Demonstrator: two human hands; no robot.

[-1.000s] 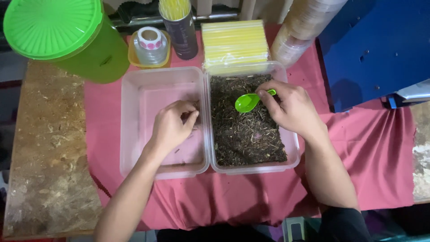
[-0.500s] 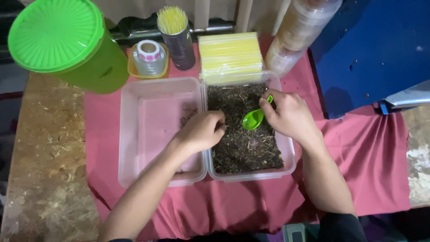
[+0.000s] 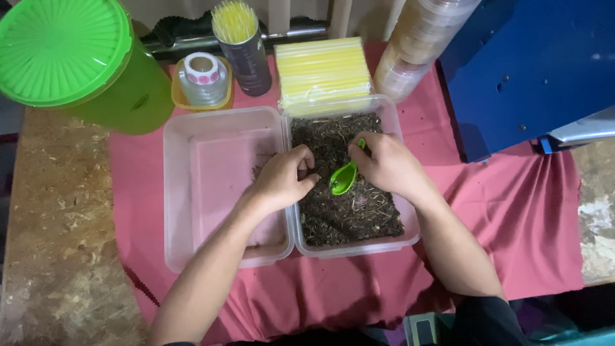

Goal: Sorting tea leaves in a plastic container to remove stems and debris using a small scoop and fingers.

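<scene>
The right hand (image 3: 384, 165) covers most of the small green plastic scoop's (image 3: 343, 178) handle. At upper left, the frame edge cuts the round green ribbed lid (image 3: 61, 48); the blue metal machine (image 3: 532, 64) runs off upper right.

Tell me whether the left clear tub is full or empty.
Nearly empty. The left clear tub shows its bare pinkish bottom, with only a few dark bits near the left hand. The right tub holds the dark dried leaves.
</scene>
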